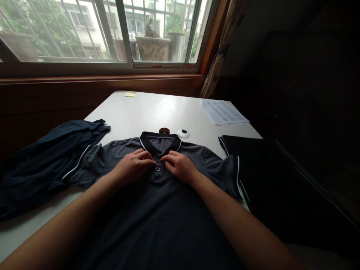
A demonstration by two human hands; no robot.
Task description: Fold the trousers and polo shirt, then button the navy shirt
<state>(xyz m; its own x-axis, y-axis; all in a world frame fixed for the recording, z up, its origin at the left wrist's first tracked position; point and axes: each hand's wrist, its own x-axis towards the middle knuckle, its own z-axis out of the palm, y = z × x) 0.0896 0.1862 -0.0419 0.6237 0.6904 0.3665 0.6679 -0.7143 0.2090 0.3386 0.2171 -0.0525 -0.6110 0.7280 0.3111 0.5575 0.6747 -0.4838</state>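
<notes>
A dark grey polo shirt (157,210) lies face up and spread out, its black collar (144,142) with white edging toward the window. My left hand (135,164) is at the left side of the button placket (158,176), fingers pinched on the fabric. From the other side, my right hand (180,165) pinches the placket by the middle button (158,160). Three light-rimmed buttons show in a line. Just what sits between the fingertips is too small to make out.
A crumpled dark blue garment (56,157) lies at the left, a folded black garment (270,176) at the right. On the white table (146,112) are printed papers (222,111), a yellow sticky note (130,94), a cable hole (164,131) and its round cover (183,133).
</notes>
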